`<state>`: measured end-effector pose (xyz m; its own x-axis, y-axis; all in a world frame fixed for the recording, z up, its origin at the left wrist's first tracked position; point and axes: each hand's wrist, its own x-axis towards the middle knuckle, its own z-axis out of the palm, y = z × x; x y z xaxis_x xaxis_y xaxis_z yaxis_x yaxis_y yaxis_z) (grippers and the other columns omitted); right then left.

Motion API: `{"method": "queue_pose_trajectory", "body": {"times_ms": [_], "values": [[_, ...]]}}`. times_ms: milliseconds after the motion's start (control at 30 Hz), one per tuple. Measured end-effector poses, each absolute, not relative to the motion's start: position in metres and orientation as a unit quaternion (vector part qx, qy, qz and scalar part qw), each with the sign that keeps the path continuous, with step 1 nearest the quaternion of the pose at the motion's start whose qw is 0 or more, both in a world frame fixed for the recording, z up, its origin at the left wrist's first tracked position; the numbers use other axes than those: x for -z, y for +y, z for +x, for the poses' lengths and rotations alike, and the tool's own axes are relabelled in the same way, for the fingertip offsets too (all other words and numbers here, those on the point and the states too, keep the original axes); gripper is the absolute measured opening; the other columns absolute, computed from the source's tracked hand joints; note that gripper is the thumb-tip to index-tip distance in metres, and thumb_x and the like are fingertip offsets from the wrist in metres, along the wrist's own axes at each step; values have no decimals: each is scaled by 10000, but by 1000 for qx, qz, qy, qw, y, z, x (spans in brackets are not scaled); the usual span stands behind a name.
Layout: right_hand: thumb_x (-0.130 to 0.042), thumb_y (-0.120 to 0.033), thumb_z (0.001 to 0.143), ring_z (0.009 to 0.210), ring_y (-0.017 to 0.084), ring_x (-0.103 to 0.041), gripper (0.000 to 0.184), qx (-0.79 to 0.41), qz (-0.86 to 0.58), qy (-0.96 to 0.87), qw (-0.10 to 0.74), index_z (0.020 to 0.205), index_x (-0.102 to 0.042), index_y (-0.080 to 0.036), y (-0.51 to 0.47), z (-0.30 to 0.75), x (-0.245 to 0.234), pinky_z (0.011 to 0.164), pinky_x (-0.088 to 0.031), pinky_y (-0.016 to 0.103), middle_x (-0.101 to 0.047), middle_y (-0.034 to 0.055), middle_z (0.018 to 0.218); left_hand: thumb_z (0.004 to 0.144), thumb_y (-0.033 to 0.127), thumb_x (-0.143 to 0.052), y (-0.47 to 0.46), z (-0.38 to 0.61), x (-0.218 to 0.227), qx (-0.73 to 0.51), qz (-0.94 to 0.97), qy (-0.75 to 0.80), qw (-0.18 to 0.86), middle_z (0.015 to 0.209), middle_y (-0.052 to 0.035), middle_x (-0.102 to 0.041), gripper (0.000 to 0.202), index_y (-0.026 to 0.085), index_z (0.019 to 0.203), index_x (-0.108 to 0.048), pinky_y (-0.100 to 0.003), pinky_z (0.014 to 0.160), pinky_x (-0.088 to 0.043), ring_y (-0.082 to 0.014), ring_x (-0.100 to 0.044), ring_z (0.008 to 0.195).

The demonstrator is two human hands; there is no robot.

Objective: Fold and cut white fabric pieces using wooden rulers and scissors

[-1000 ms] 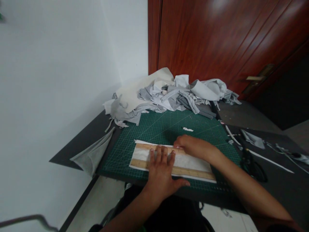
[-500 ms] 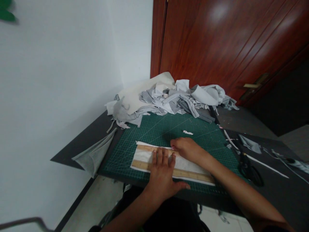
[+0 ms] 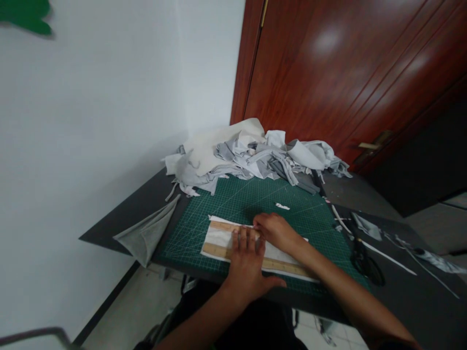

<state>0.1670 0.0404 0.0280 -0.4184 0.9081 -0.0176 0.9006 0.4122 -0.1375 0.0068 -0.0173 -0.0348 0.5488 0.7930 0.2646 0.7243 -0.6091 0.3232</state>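
A strip of white fabric point(image 3: 221, 237) lies on the green cutting mat point(image 3: 189, 223) close to its front edge. Two wooden rulers rest lengthwise on it: a near ruler point(image 3: 284, 265) and a far ruler point(image 3: 223, 226). My left hand point(image 3: 246, 270) lies flat with fingers extended, pressing on the cloth and across the rulers. At the fabric's far edge, beside the left fingertips, my right hand point(image 3: 278, 233) is closed in a pinch on the cloth. Its fingertips are partly hidden, and the right forearm covers the strip's right part.
Grey and white fabric scraps point(image 3: 251, 155) are heaped at the back. A folded grey cloth point(image 3: 148, 233) hangs over the left edge. Black scissors point(image 3: 367, 265) and thin white strips point(image 3: 392, 257) lie on the right. A small white scrap point(image 3: 282, 206) sits on the mat.
My right hand has shifted slightly left along the fabric's far edge, closer to my left fingers. The left hand stays flat in place. The camera view has turned a little.
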Motion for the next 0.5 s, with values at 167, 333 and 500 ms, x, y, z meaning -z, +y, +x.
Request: {"method": "queue_pose_trajectory", "body": {"times_ms": [167, 333, 500], "values": [[-517, -139, 965, 839, 183, -611, 137, -25, -537, -843, 0, 969, -649, -175, 38, 164, -26, 784, -340, 307, -683, 65, 939, 641, 957, -533, -18, 7, 36, -195, 876, 431, 92, 1602, -244, -340, 1228, 109, 1523, -428, -634, 1231, -121, -460, -215, 1510], [-520, -111, 953, 878, 185, -612, 153, -33, -540, -840, 27, 994, -652, -176, 32, 165, -24, 827, -346, 302, -677, 56, 952, 635, 973, -508, -17, 7, 38, -205, 873, 432, 98, 1603, -248, -334, 1248, 101, 1523, -422, -656, 1221, -109, -474, -200, 1509], [-517, -86, 944, 873, 187, -602, 184, -28, -549, -834, 40, 1006, -665, -176, 25, 169, -21, 841, -336, 305, -679, 52, 957, 632, 972, -511, -17, 8, 38, -205, 872, 434, 99, 1593, -256, -348, 1238, 96, 1505, -455, -655, 1223, -103, -483, -204, 1505]]}}
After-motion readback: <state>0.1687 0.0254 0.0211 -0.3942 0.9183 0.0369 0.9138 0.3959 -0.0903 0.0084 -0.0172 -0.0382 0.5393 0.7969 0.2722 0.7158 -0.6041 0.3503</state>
